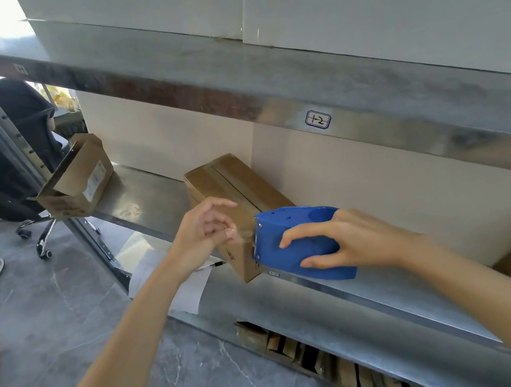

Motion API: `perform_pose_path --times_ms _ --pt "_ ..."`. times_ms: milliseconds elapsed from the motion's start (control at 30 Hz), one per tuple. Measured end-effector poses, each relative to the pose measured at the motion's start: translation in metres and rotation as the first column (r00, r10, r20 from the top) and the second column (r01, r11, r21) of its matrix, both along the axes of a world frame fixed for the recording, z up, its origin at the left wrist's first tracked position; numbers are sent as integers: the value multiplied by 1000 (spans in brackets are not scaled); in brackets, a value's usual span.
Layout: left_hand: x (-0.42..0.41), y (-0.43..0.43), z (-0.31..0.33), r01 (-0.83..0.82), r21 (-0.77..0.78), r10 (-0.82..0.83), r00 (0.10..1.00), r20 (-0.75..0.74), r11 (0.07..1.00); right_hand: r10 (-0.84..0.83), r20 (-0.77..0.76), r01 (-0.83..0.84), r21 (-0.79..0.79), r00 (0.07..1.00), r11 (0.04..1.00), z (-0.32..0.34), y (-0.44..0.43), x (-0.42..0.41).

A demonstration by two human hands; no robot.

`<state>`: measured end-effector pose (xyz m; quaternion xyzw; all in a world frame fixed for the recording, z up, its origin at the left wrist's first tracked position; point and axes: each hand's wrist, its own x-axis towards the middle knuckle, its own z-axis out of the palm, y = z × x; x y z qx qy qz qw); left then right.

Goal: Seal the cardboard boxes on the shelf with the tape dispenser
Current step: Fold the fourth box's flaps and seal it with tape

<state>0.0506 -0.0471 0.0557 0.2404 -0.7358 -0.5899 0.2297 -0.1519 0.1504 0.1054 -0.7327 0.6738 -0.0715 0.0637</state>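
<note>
**Right grip** (351, 241): fingers and thumb wrapped round the blue tape dispenser (294, 244), which it holds over the front edge of the metal shelf (349, 286).

**Tape dispenser:** inside the right grip. Its front end is at the near end of the closed cardboard box (233, 190); blur hides whether they touch.

**Left grip** (206, 232): just left of the dispenser's front end. The fingers are curled with their tips drawn together. I cannot tell whether they pinch tape.

**Closed cardboard box:** on the shelf directly beyond both grips, flaps down. The top seam runs away from the grips.

**Open cardboard box** (81, 179): well to the left of the left grip, at the shelf's end, flaps up.

**Pen** (213, 264): just under the left grip's wrist, lying on white paper (189, 290).

**Label "1-2"** (318, 119): on the beam above the right grip.
</note>
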Motion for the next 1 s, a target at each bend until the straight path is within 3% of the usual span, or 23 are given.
perform_pose_path --times_ms 467,700,1000 --pt "7 -4 -20 -59 -20 59 998 8 998 -66 33 65 50 997 997 -7 37 -17" --pt "-2 2 -39 -112 -184 125 990 61 977 -136 44 134 39 990 990 -14 32 -18" --pt "-13 9 -57 -153 -381 166 986 0 912 -183 8 181 92 983 979 -14 24 -14"
